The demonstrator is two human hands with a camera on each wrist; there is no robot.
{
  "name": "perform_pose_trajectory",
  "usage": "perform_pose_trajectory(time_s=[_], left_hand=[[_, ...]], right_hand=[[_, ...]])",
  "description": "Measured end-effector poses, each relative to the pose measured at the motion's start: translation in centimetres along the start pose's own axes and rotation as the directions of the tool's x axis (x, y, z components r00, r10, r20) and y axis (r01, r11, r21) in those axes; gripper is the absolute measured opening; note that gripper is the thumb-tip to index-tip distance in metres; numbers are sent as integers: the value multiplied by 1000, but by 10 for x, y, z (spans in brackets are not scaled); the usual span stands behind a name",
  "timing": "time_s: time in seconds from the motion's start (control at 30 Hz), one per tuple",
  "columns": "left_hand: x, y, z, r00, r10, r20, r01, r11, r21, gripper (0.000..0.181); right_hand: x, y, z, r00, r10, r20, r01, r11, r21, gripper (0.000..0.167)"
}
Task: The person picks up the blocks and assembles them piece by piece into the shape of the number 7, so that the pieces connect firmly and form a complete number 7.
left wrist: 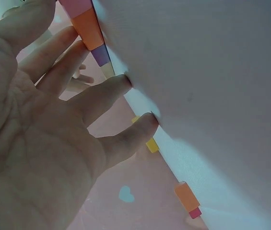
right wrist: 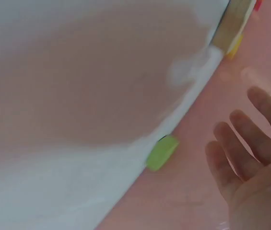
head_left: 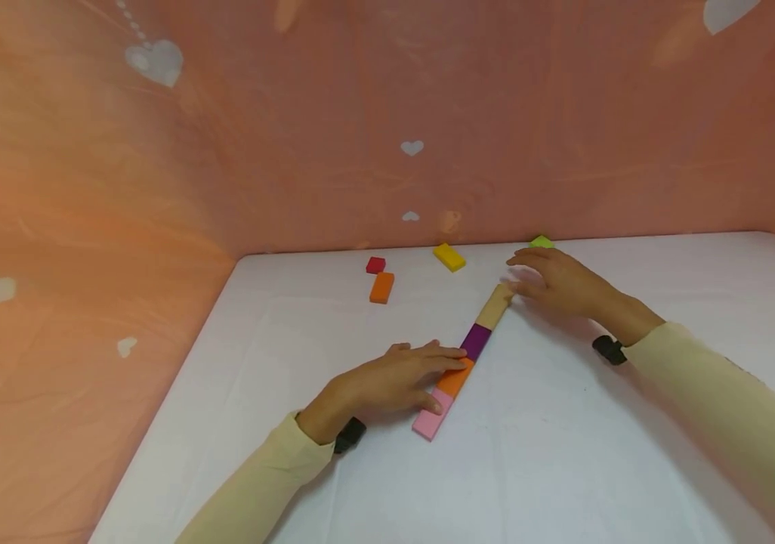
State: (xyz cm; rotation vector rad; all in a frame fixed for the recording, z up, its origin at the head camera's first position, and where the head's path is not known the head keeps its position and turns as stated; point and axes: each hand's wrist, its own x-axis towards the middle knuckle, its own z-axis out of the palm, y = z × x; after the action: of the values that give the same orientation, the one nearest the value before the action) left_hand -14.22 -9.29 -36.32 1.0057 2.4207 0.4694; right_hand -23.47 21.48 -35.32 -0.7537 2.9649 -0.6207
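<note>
Blocks lie end to end in a slanting row on the white surface: pink (head_left: 427,425), orange (head_left: 455,381), purple (head_left: 476,342) and natural wood (head_left: 495,307). My left hand (head_left: 387,381) rests its thumb on the pink block and its fingers at the orange and purple ones, fingers extended; in the left wrist view two fingertips touch the surface. Beside the far end of the wooden block (right wrist: 232,24), my right hand (head_left: 560,287) hovers with relaxed fingers, holding nothing. A green block (right wrist: 162,153) lies just beyond it, partly hidden by that hand in the head view.
Toward the back lie a red block (head_left: 375,265), another orange block (head_left: 381,288) close to it, and a yellow block (head_left: 449,257). A pinkish-orange cloth (head_left: 333,151) with pale hearts rises behind and to the left of the white surface (head_left: 530,468).
</note>
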Motion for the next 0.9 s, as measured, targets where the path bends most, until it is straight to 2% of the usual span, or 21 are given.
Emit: perform_pose_trajectory(time_s=[0.13, 0.43, 0.67, 0.9], left_hand=[[0, -1, 1, 1000, 6, -2, -6, 1000, 1, 70], [-1, -1, 1, 1000, 12, -7, -12, 1000, 1, 69], [-1, 0, 0, 1000, -1, -9, 1, 1000, -12, 69], [-1, 0, 2, 1000, 6, -15, -6, 1000, -12, 68]], right_hand=[[5, 16, -3, 997, 73, -31, -72, 997, 33, 47], [16, 46, -9, 996, 78, -48, -81, 995, -63, 43], [26, 54, -7, 986, 161, 37, -160, 987, -34, 50], [24, 55, -5, 982, 190, 15, -190, 982, 11, 40]])
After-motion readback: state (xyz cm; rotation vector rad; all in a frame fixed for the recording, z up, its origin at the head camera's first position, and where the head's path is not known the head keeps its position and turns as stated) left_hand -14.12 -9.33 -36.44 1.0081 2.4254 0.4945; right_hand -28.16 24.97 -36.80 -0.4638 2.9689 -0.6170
